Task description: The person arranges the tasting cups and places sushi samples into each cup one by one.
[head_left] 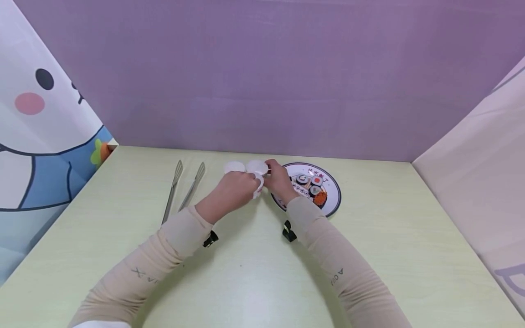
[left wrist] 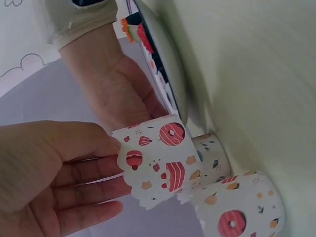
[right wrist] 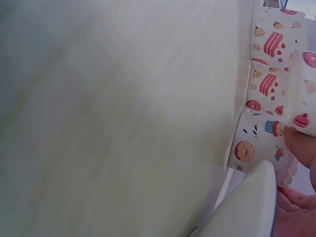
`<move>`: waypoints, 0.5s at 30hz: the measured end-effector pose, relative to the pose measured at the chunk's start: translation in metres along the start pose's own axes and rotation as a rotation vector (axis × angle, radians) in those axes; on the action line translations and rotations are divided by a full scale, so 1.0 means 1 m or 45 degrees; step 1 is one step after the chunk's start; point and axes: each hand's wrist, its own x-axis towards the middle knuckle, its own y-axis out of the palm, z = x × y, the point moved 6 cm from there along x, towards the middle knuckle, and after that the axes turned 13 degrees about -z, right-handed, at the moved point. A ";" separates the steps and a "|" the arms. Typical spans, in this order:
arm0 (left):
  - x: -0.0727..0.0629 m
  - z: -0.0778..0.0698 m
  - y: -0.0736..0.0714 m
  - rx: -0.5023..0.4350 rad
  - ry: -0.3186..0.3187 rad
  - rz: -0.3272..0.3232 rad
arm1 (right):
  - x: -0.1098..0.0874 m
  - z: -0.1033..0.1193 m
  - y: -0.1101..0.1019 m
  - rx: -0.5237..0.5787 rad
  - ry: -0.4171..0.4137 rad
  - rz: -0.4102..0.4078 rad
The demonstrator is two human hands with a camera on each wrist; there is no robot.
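My left hand (head_left: 234, 189) pinches a white paper baking cup (left wrist: 160, 158) printed with cakes and donuts, thumb near its edge. My right hand (head_left: 280, 181) has its thumb and fingers at the scalloped rim of another baking cup (right wrist: 259, 143), pinching it beside the plate. More matching baking cups stand close by: one cup (head_left: 234, 166) at the back left, and another cup (right wrist: 269, 86) between. In the right wrist view the left hand's cup is blurred at the right edge. My right forearm partly covers the plate (head_left: 334, 202) with sushi pieces (head_left: 316, 181).
Left of the hands lie two slender metal arms (head_left: 175, 187) with looped ends, like tongs; my left arm hides their near ends. Black wrist mounts (head_left: 289, 231) show beside the sleeves. A purple backdrop (head_left: 262, 91) rises behind the pale wooden tabletop (head_left: 389, 255).
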 end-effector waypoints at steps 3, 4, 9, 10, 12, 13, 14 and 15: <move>-0.002 -0.002 0.006 -0.005 0.002 0.001 | 0.000 0.000 0.001 -0.002 0.003 0.005; -0.003 -0.003 0.007 -0.002 0.003 0.001 | 0.001 -0.001 0.001 -0.004 0.006 0.008; -0.006 -0.004 0.014 0.002 0.005 -0.001 | 0.001 -0.002 0.002 -0.015 0.005 0.007; -0.007 -0.004 0.014 0.003 0.008 -0.006 | 0.001 -0.002 0.002 -0.015 0.005 0.005; -0.008 -0.004 0.017 0.001 0.012 -0.009 | 0.001 -0.002 0.002 -0.017 0.014 0.006; -0.008 -0.003 0.018 -0.001 0.014 -0.010 | 0.001 -0.002 0.002 -0.017 0.022 0.007; -0.008 -0.003 0.019 -0.002 0.014 -0.008 | 0.001 -0.003 0.002 -0.018 0.027 0.009; -0.008 -0.003 0.020 -0.005 0.014 -0.007 | 0.001 -0.003 0.002 -0.019 0.032 0.011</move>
